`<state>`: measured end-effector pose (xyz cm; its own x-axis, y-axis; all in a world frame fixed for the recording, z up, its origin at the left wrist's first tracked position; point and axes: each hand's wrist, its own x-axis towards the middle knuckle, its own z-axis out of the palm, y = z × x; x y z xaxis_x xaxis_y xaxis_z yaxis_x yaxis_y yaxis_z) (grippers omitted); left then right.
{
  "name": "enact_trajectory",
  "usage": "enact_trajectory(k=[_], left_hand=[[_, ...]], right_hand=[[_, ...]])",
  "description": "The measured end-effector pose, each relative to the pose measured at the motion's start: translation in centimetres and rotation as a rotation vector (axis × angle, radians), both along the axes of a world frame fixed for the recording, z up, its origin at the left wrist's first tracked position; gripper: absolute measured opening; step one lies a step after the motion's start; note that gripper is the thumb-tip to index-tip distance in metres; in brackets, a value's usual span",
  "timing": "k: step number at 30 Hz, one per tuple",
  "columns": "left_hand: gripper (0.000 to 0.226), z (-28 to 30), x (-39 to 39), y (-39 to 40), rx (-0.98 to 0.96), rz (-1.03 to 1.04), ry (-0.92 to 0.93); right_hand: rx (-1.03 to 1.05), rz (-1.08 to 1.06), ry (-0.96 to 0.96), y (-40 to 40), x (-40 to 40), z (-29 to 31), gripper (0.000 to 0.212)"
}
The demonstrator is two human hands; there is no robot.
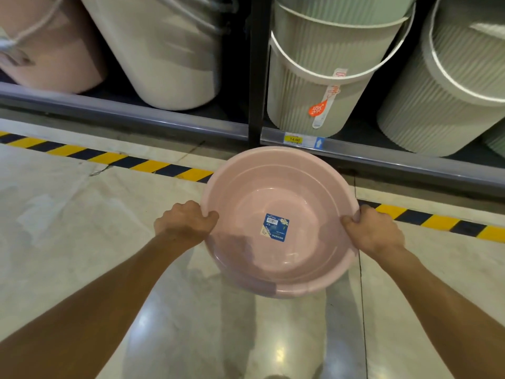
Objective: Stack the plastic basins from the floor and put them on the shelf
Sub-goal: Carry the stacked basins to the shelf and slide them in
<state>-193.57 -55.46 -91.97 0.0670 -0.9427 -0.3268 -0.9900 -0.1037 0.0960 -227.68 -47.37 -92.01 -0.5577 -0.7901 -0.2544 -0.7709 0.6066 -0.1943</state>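
Both hands, left hand point(185, 222) and right hand point(373, 231), clamp opposite rims of a pink basin point(278, 187) held above the floor point(82, 228), near the shelf point(164, 116). Far behind stand ribbed buckets point(314, 86). Its blue sticker point(276, 227) reads "MODERN"; a shelf tag point(294, 139) reads "14.00".

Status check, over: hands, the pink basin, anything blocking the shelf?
Left hand and right hand grip opposite rims. Pink basin held level above floor. Shelf ahead packed with ribbed buckets.
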Motion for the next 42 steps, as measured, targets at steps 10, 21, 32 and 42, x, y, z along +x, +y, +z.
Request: enact_trajectory(k=[10, 21, 32, 42], left_hand=[[0.050, -0.8, 0.7, -0.1, 0.057, 0.139, 0.239], [0.052, 22.6, 11.6, 5.7, 0.011, 0.411, 0.209], [0.053, 66.3, 36.4, 9.8, -0.148, 0.810, 0.221], [0.050, 84.8, 53.8, 13.6, -0.407, 0.976, 0.268]], right_hand=[[-0.019, -0.119, -0.236, -0.9, 0.5, 0.0, 0.030], [0.018, 0.048, -0.280, -3.7, 10.0, 22.9, 0.028], [-0.018, 0.523, -0.331, -13.7, 38.4, 66.9, 0.040], [-0.180, 0.740, -0.356, -17.0, 59.7, 87.0, 0.049]])
